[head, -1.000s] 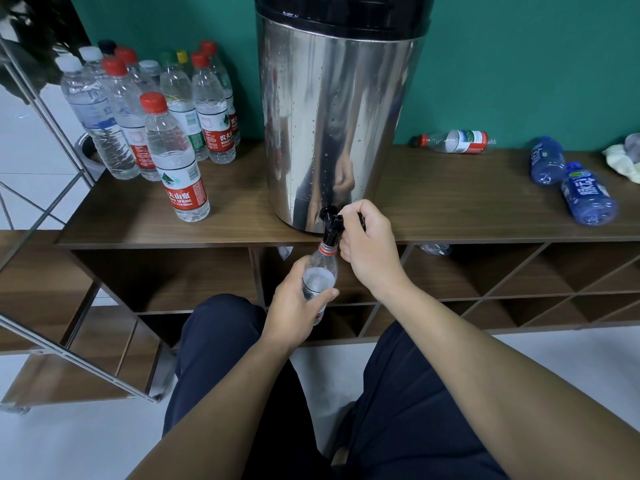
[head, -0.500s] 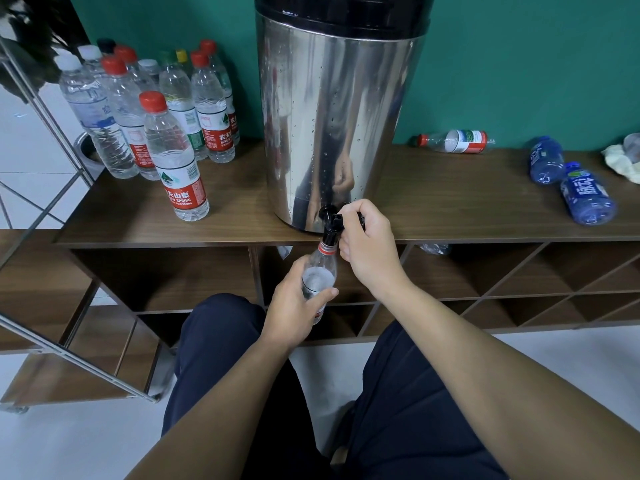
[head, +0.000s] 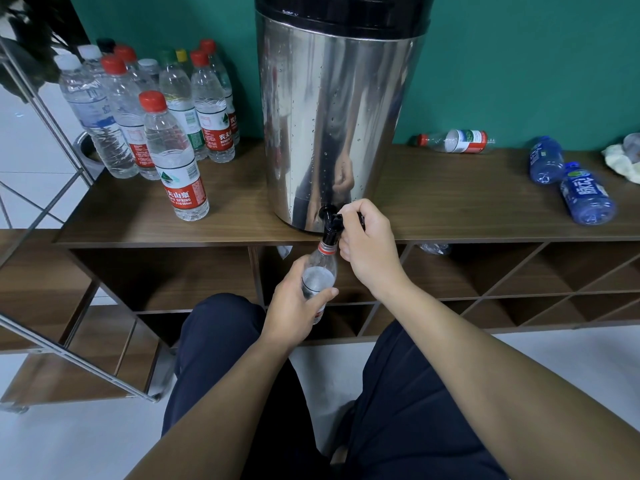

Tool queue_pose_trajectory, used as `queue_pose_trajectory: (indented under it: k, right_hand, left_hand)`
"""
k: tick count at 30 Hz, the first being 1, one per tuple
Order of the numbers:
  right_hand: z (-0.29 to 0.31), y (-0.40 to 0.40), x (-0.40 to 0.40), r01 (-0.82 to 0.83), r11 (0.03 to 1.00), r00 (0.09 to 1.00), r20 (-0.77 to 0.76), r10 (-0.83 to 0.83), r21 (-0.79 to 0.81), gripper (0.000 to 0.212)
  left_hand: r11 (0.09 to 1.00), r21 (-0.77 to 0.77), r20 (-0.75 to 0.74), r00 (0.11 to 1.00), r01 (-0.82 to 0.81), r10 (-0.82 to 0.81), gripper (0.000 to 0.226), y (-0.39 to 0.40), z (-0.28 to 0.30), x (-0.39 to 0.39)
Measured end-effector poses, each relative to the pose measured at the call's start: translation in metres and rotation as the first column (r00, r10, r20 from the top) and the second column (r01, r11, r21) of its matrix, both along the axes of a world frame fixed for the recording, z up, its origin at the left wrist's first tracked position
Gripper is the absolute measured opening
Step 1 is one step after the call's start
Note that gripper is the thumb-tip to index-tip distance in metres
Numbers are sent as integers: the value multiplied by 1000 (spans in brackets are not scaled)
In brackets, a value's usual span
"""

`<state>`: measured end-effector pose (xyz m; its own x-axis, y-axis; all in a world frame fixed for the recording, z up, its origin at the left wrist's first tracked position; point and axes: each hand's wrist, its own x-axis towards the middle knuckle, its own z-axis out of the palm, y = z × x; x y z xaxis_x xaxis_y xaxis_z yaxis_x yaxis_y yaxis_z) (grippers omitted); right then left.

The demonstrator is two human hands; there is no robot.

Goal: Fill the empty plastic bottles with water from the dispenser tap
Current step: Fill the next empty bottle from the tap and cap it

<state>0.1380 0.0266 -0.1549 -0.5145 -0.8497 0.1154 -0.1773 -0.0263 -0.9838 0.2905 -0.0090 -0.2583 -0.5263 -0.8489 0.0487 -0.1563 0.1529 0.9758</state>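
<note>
left hand (head: pixel 294 308): wrapped around the bottle (head: pixel 318 277), mouth held under the tap (head: pixel 331 227)
right hand (head: pixel 369 247): fingers curled on the tap lever
dispenser (head: pixel 339 116): on the shelf (head: pixel 467 202), 12 o'clock of both hands
capped bottles (head: pixel 152 123): 10 o'clock

Left hand (head: pixel 294 306): seen at frame centre, fingers and thumb curled round the bottle (head: pixel 320 273), forearm extended up from the lower left. Right hand (head: pixel 369 244): placed just above and right of the left, fingers curled over the tap lever (head: pixel 334 223), wrist bent, forearm run in from the lower right. Both forearms bare. Legs in dark trousers are seen below, knees apart.
</note>
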Motion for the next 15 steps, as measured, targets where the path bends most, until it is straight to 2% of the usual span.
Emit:
queue_pose_trajectory:
  k: [15]
  right_hand:
    - [-1, -1, -1, -5, 1000, 1000, -14, 5, 1, 22]
  left_hand:
    - [1000, 5, 13, 1000, -6, 6, 61, 0, 0, 0]
